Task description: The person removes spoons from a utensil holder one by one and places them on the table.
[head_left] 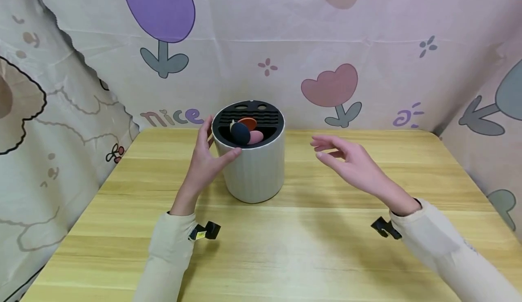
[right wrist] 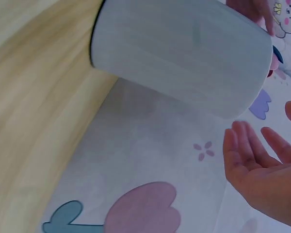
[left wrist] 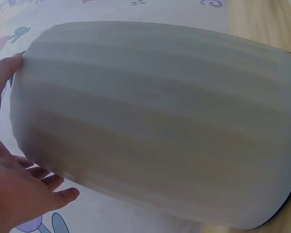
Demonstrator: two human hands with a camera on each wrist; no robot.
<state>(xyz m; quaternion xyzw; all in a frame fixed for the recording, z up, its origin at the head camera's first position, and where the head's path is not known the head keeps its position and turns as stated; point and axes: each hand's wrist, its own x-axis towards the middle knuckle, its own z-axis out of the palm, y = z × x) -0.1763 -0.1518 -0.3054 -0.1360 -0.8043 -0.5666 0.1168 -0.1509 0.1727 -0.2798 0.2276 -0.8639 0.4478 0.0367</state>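
Observation:
A cream, finely ribbed utensil holder [head_left: 257, 175] stands upright on the table, its black slotted top [head_left: 265, 118] facing up. Out of the opening show rounded ends: a navy one [head_left: 240, 133], a pink one [head_left: 255, 137] and an orange one [head_left: 248, 122]. My left hand [head_left: 208, 157] holds the holder at its upper left, thumb on the front rim and fingers round the far side. In the left wrist view, the ribbed wall [left wrist: 155, 121] fills most of the picture. Off to the right, my right hand [head_left: 350, 161] hovers over the table with loosely bent fingers, holding nothing.
The wooden table [head_left: 261, 256] reaches back to a cloth [head_left: 236, 66] printed with flowers and hearts. More patterned cloth [head_left: 81, 125] hangs along the left side. Small black mounts [head_left: 212, 230] sit on both sleeve cuffs.

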